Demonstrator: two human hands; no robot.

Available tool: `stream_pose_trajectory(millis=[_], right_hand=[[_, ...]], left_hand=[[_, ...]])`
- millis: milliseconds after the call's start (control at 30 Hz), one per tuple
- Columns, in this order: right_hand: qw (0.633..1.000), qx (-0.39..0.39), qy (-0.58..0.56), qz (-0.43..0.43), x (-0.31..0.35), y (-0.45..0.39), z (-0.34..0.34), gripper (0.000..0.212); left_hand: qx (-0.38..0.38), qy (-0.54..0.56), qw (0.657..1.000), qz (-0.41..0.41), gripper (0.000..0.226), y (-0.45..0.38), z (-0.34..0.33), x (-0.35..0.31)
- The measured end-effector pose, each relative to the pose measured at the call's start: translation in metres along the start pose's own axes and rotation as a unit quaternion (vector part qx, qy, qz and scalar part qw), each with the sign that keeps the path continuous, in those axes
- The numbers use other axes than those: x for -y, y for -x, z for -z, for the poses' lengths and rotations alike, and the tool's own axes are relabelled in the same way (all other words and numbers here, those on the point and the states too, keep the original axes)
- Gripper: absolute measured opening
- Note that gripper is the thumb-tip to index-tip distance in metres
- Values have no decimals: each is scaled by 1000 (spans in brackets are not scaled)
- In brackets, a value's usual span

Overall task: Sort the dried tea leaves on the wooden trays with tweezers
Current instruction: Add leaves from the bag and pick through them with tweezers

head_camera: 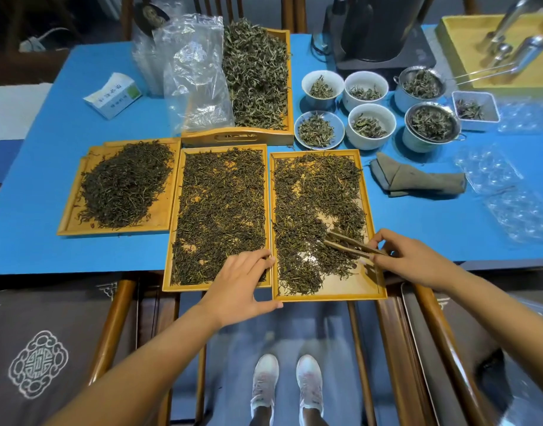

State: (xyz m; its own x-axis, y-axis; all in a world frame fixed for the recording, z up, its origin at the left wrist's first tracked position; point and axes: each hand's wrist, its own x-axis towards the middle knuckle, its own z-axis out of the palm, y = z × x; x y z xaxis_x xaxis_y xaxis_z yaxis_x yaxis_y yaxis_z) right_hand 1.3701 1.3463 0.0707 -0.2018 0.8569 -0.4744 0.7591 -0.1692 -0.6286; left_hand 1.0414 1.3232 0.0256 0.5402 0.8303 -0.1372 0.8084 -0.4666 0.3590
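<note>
Head view: three flat wooden trays of dried tea leaves sit edge to edge on the blue worktop [42, 167]. The right tray [370, 210] and middle tray [175, 210] overhang the near edge. The right hand [408, 259] pinches brown tweezers [350, 245], tips in the leaves [310, 195] near that tray's right rim. The left hand [242, 284] lies with relaxed fingers across the seam between the two trays, thumb at the right tray's near corner. Bare blue worktop lies left of the left tray [70, 222].
</note>
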Motion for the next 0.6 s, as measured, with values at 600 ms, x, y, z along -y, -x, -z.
stream_pose_trajectory(millis=[600], right_hand=[[998, 51, 49, 2, -18, 24, 0, 18]], left_hand=[[-5, -16, 1000, 1, 79, 1, 1, -3]])
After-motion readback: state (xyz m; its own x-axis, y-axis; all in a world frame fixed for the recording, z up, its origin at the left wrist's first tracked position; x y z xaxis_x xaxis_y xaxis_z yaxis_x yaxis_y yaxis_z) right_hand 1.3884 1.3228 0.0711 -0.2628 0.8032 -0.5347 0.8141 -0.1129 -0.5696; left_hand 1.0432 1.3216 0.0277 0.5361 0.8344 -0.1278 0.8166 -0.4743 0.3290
